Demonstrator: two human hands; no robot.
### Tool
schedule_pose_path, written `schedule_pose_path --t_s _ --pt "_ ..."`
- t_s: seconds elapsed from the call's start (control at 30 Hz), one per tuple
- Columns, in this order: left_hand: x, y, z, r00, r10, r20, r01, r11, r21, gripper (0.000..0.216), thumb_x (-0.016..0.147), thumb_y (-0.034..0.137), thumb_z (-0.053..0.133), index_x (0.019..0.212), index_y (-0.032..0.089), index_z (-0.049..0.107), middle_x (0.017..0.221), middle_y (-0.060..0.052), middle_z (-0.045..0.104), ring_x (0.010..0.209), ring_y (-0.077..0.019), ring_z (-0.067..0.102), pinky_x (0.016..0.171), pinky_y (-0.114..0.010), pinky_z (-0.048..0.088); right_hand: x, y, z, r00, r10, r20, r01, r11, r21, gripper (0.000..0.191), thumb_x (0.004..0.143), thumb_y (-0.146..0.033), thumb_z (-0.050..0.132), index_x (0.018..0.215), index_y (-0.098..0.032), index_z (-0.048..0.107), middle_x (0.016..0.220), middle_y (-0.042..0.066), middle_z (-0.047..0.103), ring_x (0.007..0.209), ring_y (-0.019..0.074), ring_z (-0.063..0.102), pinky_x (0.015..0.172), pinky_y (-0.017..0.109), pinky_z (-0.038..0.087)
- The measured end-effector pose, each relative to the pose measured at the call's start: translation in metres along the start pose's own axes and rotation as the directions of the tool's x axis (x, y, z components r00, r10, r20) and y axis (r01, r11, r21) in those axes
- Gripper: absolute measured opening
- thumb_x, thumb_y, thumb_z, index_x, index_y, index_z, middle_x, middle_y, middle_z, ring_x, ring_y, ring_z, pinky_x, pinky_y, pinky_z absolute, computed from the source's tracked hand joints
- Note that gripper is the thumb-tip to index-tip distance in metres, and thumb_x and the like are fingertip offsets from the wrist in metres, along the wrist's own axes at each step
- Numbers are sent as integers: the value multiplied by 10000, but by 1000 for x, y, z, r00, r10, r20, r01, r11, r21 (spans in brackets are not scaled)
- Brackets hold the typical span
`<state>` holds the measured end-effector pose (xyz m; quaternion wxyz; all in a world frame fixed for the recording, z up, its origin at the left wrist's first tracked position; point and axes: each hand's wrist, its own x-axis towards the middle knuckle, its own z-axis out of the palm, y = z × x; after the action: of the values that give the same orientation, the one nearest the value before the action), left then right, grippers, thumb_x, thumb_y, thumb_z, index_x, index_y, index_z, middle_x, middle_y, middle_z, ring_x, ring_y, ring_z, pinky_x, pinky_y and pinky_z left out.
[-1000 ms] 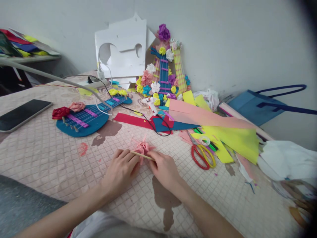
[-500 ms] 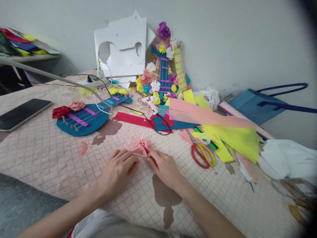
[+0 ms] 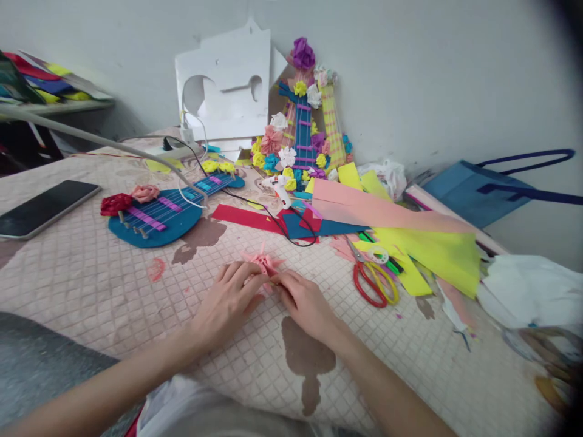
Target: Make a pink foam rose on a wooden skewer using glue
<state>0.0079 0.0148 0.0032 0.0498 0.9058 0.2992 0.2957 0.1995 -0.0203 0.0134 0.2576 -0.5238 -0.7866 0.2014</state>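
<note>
A pink paper flower [image 3: 264, 261] with pointed petals lies on the quilted tablecloth in front of me. My left hand [image 3: 233, 291] bends over its near left side, fingers curled and closed at the near petals. From the right, my right hand [image 3: 304, 302] pinches the near edge of the same flower, its fingertips meeting those of the left. What lies between the fingertips is mostly hidden; a thin stick was visible there before. Beyond the flower is a strip of red paper [image 3: 246, 220].
Scissors [image 3: 359, 291] lie to the right by yellow paper [image 3: 446, 258] and pink paper [image 3: 359, 203]. A white glue gun [image 3: 279, 189] with a black cord stands behind. Left are a blue paper guitar [image 3: 182, 227] and a phone [image 3: 48, 206]. Flower-decorated guitars [image 3: 303, 133] lean on the wall.
My left hand has moved right and forward, its fingers now reaching the right fingertips. The thin stick seen between the hands is now covered. The view has shifted slightly.
</note>
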Motion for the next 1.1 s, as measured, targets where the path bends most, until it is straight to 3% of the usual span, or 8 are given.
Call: schedule_pose_path --t_s 0.2,0.67,1.1 --pt "5 1 2 999 41 -8 -40 996 82 98 916 182 504 969 179 587 1005 -64 604 907 -225 508 789 -373 389 2 2 -2 998 -57 19 57 997 -44 223 899 -90 436 1043 -212 556 1034 45 605 954 169 597 823 306 491" --pt "2 -2 5 1000 24 17 -25 996 83 130 929 189 478 930 179 608 949 -47 627 887 -222 510 785 -371 356 9 11 -4 982 -169 90 186 952 -245 132 903 -170 504 1017 -190 567 1046 62 615 940 187 600 772 300 498" --pt "2 -3 4 1000 13 -14 -12 999 32 106 909 190 522 976 194 604 1000 -44 626 929 -223 514 814 -378 360 12 6 -1 982 -164 90 186 900 -394 112 900 -198 517 1008 -182 546 979 47 641 805 170 620 618 262 441"
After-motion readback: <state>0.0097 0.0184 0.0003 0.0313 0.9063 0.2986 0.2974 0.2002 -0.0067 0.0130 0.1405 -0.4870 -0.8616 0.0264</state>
